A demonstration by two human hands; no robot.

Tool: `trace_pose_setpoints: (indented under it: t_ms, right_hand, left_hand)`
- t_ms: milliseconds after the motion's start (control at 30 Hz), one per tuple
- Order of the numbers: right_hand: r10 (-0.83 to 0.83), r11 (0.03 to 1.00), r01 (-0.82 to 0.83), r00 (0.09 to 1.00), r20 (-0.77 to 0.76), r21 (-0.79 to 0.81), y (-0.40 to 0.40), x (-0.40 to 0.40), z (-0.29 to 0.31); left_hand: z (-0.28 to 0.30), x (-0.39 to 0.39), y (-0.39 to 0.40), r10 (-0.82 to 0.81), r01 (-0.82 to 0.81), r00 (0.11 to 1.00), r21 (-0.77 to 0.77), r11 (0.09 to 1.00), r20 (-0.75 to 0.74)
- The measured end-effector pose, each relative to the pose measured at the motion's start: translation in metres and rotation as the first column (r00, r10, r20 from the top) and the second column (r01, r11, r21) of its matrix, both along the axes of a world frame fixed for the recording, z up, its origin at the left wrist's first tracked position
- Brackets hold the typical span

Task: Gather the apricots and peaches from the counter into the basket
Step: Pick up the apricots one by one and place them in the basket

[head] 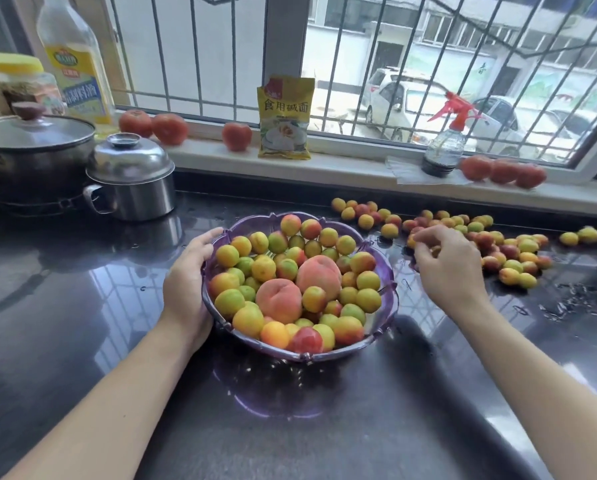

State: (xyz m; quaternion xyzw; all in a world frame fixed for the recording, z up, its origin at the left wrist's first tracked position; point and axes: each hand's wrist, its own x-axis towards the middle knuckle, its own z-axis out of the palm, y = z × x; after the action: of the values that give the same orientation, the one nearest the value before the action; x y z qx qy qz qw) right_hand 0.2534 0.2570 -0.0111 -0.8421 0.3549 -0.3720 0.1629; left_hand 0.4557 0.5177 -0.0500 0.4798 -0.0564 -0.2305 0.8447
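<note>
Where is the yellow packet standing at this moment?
In the head view, the yellow packet stands upright on the windowsill, near the middle, between a tomato on its left and the spray bottle farther right.

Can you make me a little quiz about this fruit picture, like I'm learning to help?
1. True or false: both big peaches are already in the purple basket.
2. Which hand holds the basket's rim? A) left hand B) right hand C) neither
3. Fill in: the loose apricots on the counter lie to the ____ of the basket.

Key
1. True; they sit among the small apricots in it.
2. A; its fingers curl over the left edge, while the right hand reaches into the loose fruit, fingers curled around some.
3. Right.
</note>
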Motion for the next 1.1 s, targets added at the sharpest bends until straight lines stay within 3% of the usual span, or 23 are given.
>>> trace_pose_setpoints:
  t_ms: [167,300,433,733,900,1000,1100]
  right_hand:
    - [-0.228,0.970,0.236,0.966,-0.119,0.062,-0.045,-0.012,-0.051]
    - [-0.250,0.966,0.257,0.917,-0.310,-0.018,-0.051,0.001,-0.051]
    - [-0.285,0.958,0.275,0.889,-0.359,-0.080,-0.055,0.006,-0.053]
    - [-0.256,0.966,0.242,0.946,-0.197,-0.094,-0.059,0.000,-0.058]
    - [-0.162,0.986,0.156,0.979,-0.123,-0.055,-0.054,0.000,-0.059]
    - [-0.076,0.995,0.074,0.997,-0.017,-0.067,-0.050,-0.003,-0.057]
    - [-0.044,0.999,0.042,0.995,0.093,0.024,-0.044,-0.006,-0.050]
  left_hand:
    - [-0.002,-0.008,-0.005,0.040,-0.046,0.993,0.055,0.997,0.107]
    - [0.002,-0.008,-0.006,0.014,-0.017,0.997,0.043,0.999,0.071]
    - [0.005,-0.008,-0.005,0.002,-0.002,0.999,0.015,1.000,0.055]
    - [0.005,-0.007,-0.003,-0.020,0.020,0.999,0.009,1.000,0.040]
    - [0.005,-0.006,-0.003,-0.027,0.026,0.999,0.020,0.999,0.046]
    - [0.005,-0.005,-0.003,-0.025,0.024,0.998,0.028,0.999,0.054]
    - [0.004,-0.004,-0.002,-0.027,0.025,0.998,0.034,0.999,0.059]
